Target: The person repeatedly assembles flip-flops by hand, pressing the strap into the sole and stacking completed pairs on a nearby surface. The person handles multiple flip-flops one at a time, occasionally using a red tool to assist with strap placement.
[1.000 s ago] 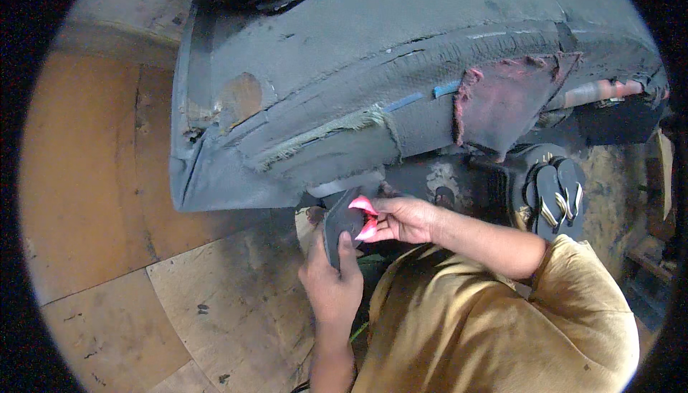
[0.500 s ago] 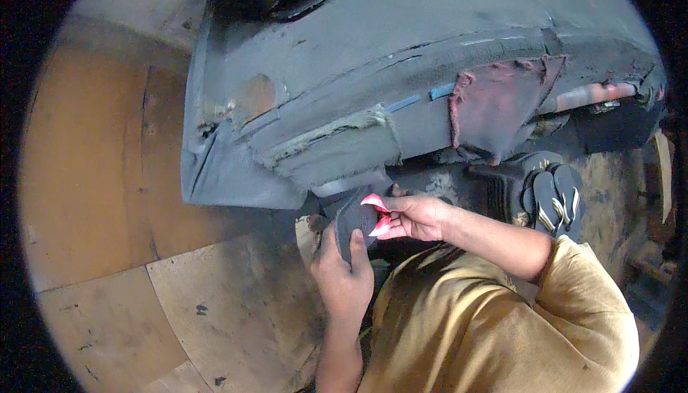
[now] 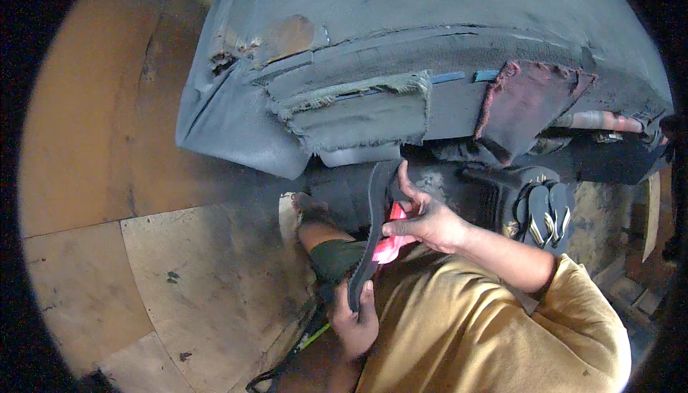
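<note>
A dark grey flip-flop [image 3: 375, 210] with a bright pink strap [image 3: 389, 251] is held upright in front of my body, its ribbed sole edge turned to view. My left hand [image 3: 355, 327] is closed round the lower end of the sole, thumb on one face and fingers on the other. My right hand [image 3: 435, 222] grips the flip-flop from the strap side. Its thumb presses by the pink strap, and one finger stretches up along the upper end of the sole. Part of the strap is hidden behind the right hand.
A worktop [image 3: 401, 6] under dusty grey cloth lies ahead, with a frayed greenish cloth [image 3: 365, 117] and a reddish cloth [image 3: 527, 110] over its edge. Dark flip-flops with cream straps [image 3: 548, 214] rest at the right. Brown boards [image 3: 208, 285] cover the floor at left.
The flip-flop has turned from showing its face to edge-on. My left hand has moved down to its lower end, and my right hand has shifted its hold. The view has shifted too.
</note>
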A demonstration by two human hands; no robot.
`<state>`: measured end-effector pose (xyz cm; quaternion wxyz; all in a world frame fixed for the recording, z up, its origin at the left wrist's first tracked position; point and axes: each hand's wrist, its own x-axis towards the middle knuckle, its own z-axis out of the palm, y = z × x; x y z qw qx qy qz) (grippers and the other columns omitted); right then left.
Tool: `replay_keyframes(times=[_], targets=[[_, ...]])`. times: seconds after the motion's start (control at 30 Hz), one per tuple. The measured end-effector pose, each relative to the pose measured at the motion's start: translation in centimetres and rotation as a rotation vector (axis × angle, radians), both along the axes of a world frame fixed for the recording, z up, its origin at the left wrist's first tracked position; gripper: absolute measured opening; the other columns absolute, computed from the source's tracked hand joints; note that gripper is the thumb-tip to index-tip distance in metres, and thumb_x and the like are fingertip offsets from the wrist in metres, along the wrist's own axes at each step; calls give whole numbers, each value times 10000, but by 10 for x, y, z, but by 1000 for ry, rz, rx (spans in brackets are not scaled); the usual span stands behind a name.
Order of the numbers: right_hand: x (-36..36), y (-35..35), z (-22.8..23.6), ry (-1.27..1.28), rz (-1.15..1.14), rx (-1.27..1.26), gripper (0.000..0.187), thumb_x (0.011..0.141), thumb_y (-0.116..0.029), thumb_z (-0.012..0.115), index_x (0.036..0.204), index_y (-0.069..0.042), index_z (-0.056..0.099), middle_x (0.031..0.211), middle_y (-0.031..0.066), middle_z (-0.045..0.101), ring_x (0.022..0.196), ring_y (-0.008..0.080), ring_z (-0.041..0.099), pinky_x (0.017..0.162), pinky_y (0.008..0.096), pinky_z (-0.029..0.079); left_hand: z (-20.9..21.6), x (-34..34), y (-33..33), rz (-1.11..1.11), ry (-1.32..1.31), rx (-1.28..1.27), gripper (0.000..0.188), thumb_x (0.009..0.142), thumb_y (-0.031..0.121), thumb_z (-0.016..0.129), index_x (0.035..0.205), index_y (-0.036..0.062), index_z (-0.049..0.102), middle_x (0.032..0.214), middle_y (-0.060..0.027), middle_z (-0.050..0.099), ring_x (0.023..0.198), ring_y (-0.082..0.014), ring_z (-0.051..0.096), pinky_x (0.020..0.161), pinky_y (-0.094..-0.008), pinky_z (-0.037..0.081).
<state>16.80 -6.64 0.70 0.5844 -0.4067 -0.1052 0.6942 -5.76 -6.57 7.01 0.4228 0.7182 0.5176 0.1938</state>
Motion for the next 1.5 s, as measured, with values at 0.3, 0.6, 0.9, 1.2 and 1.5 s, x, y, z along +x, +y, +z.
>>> replay_keyframes(times=[0.3, 0.6, 0.9, 1.2, 1.5], targets=[[-12, 10, -49, -380, 166, 34, 963, 942, -30, 641, 1574, -302, -33, 1303, 76, 586, 1062, 133, 586, 933, 277, 512, -29, 51, 86, -263, -370, -261, 797, 907, 227, 697, 1517, -38, 257, 1511, -218, 378, 1383, -236, 386, 1134, -362, 305], [6, 26, -31, 192, -14, -130, 563, 984, -136, 584, 1488, -259, 362, 1046, 29, 665, 804, 124, 676, 681, 291, 611, -28, 106, 119, -294, -380, -452, 618, 898, 216, 699, 1403, -34, 446, 1188, -101, 632, 1070, -144, 582, 948, -292, 458], [33, 27, -15, -7, 78, -129, 500, 939, -120, 667, 1391, -96, 455, 993, 51, 672, 777, 123, 689, 666, 306, 629, -63, 104, 102, -240, -622, -480, 670, 864, 70, 600, 1486, -14, 366, 1202, -59, 604, 1049, -116, 572, 925, -267, 471], [27, 19, 11, -342, 180, -44, 852, 860, -6, 736, 1559, -160, 274, 1260, -5, 615, 1057, 55, 537, 944, 246, 472, -68, 79, 55, -79, -861, -716, 777, 839, 2, 607, 1538, 6, 268, 1236, -55, 584, 1056, -99, 568, 943, -253, 462], [18, 7, 2, -1177, 296, 238, 815, 784, -134, 829, 1479, -69, 406, 1417, 120, 535, 1268, 168, 481, 1072, 313, 370, -93, 74, 31, 34, -1058, -648, 749, 873, -25, 609, 1529, -30, 249, 1362, -96, 515, 1183, -143, 529, 1037, -298, 412]])
